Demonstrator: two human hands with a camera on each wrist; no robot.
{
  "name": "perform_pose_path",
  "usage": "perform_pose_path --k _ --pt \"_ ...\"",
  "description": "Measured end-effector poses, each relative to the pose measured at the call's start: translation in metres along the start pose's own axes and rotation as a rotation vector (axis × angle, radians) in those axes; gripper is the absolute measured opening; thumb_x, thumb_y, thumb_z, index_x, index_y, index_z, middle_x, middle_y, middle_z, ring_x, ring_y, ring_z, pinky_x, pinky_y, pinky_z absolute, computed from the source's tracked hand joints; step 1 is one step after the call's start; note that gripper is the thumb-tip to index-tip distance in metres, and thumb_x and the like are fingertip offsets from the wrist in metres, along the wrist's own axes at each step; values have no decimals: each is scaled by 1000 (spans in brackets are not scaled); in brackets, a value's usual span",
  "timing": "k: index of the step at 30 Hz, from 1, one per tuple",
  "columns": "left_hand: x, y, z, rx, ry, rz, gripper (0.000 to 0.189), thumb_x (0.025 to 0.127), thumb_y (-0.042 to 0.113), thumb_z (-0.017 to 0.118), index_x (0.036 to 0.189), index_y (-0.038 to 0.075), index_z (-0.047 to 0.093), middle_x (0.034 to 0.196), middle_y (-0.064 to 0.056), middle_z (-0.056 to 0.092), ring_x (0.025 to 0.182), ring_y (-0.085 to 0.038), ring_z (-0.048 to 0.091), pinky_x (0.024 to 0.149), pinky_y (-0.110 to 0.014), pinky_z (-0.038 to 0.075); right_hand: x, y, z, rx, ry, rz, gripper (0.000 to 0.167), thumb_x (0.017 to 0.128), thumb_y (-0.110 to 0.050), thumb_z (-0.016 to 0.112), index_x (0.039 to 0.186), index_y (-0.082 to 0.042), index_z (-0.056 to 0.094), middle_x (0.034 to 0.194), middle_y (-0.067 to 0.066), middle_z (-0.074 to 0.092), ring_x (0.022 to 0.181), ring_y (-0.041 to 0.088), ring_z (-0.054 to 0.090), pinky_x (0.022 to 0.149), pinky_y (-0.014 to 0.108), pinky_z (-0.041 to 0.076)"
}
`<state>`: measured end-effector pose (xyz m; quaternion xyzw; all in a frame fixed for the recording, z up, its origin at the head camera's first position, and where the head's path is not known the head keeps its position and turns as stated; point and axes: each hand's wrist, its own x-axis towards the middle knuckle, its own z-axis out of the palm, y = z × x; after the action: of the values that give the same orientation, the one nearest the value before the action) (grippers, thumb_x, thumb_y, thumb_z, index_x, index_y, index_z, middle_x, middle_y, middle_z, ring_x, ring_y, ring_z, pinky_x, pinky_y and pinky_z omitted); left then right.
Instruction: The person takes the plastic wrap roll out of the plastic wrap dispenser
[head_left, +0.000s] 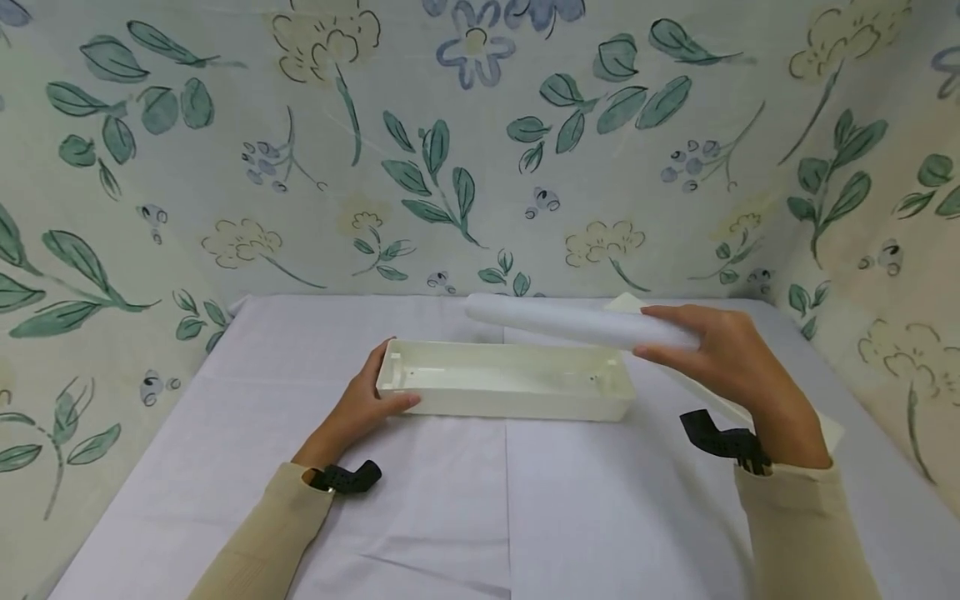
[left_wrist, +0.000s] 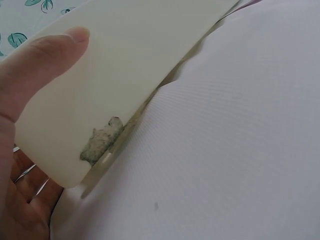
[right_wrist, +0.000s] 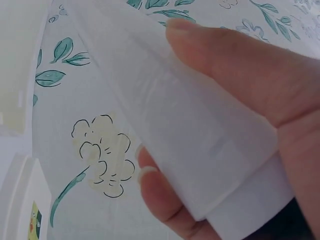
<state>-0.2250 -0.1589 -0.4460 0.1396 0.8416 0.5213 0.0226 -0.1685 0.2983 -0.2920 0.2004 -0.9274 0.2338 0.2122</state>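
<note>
A long, cream-white open box (head_left: 502,406) stands on the table. My left hand (head_left: 363,407) grips its left end, thumb on the front wall and fingers behind. A grey-brown blemish (left_wrist: 102,141) marks the box near its lower edge in the left wrist view. To the right, my right hand (head_left: 723,354) holds a long white roll (head_left: 555,319) by its right end, thumb and fingers on opposite sides. The roll tilts slightly and hangs above the box's back right part. Its wound sheet leaves a bare tube end (right_wrist: 252,200) showing in the right wrist view.
A long pale lid-like piece (head_left: 831,429) lies on the table at the right, mostly hidden by my right arm. In the right wrist view, a white edge with a coloured label (right_wrist: 35,220) shows. White cloth (head_left: 442,508) covers the table; a floral curtain (head_left: 480,150) hangs behind.
</note>
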Motion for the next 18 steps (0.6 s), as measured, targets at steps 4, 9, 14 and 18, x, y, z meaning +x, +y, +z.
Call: perform_pose_path --k 4,9,14,18 --pt "1 0 -1 5 6 -2 104 76 41 80 155 25 14 149 -6 36 132 -29 38 106 -59 29 1 1 -2 -14 1 22 49 74 -29 85 117 -10 71 113 13 69 86 24 64 64 30 50" --pt "-1 0 0 3 -7 -7 103 77 41 80 155 26 14 150 -6 36 132 -29 38 106 -59 29 -2 5 -2 -41 -1 34 49 75 -30 84 117 -9 71 112 14 69 87 24 65 64 30 50" --pt "-1 8 -2 -8 -4 -8 102 78 38 80 155 24 14 149 -7 36 132 -29 37 107 -59 28 0 8 -3 -61 5 21 49 75 -29 84 117 -7 71 112 14 69 87 24 65 65 29 49" --pt "1 -1 -1 -3 -6 -10 102 77 42 80 154 27 15 150 -5 36 133 -28 37 108 -59 27 -1 8 -4 -59 -21 62 51 76 -33 83 118 -7 70 114 15 68 90 26 64 66 30 49"
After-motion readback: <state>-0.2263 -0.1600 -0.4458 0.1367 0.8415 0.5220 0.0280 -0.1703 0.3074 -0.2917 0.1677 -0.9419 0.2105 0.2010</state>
